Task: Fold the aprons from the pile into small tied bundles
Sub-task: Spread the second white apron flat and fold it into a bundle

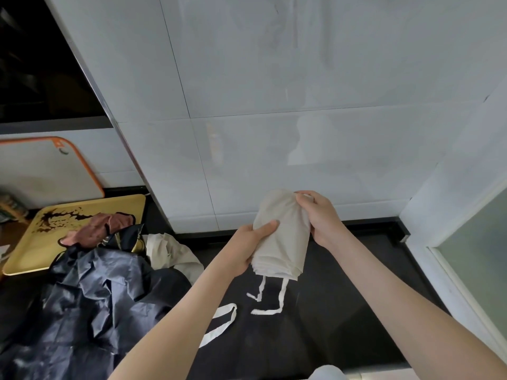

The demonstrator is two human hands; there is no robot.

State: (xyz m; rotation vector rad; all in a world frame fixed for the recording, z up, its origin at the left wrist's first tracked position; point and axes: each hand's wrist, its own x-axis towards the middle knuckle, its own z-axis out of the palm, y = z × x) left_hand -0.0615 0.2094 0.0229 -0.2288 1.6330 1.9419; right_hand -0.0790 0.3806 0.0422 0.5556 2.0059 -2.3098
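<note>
A beige apron point(285, 237) is rolled into a thick bundle and held above the black counter point(343, 311). My left hand point(247, 248) grips its left side, thumb across the front. Around its upper right end, my right hand point(318, 215) curls its fingers. White straps point(270, 300) hang from the lower end onto the counter. A pile of aprons lies at the left: a dark navy one point(90, 305), a pinkish-brown one point(93, 231) and a cream one point(170, 253).
A yellow tray point(41, 242) sits at the far left, partly under the pile, with an orange-rimmed cutting board point(49, 171) leaning behind it. Grey tiled wall point(274, 133) rises right behind the counter. A frosted panel point(474, 259) stands at the right.
</note>
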